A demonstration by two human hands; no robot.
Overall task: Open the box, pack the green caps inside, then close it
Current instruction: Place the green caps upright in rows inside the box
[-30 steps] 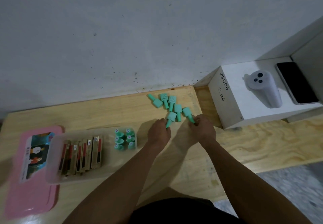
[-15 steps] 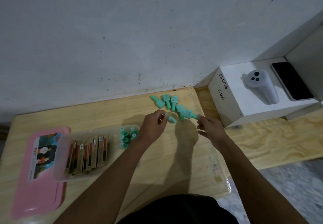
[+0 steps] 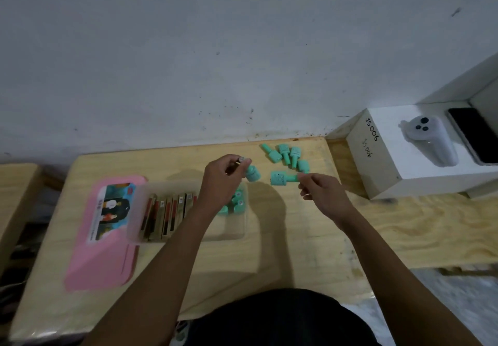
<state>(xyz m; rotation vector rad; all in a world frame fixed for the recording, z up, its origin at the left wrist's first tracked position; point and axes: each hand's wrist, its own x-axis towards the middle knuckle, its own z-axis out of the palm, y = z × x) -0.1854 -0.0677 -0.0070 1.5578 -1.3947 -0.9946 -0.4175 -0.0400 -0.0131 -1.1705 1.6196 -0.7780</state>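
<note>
While the left hand [image 3: 225, 181] pinches one mint-green plastic cap [image 3: 252, 173] by its narrow stem, the right hand [image 3: 320, 194] grasps a second green cap [image 3: 279, 178] by its stem, just at three o'clock of the first. Both are held over the pale wooden table [image 3: 269, 251]. Four loose green caps [image 3: 295, 153] lie at the table's one o'clock edge. At seven o'clock of the left hand sits the clear plastic box [image 3: 231, 233], open, with packed green caps [image 3: 237, 205] in its right end and gold-and-red sticks [image 3: 167, 210] at its left. Its flat pink lid [image 3: 99, 259] lies at nine o'clock, partly under the box.
</note>
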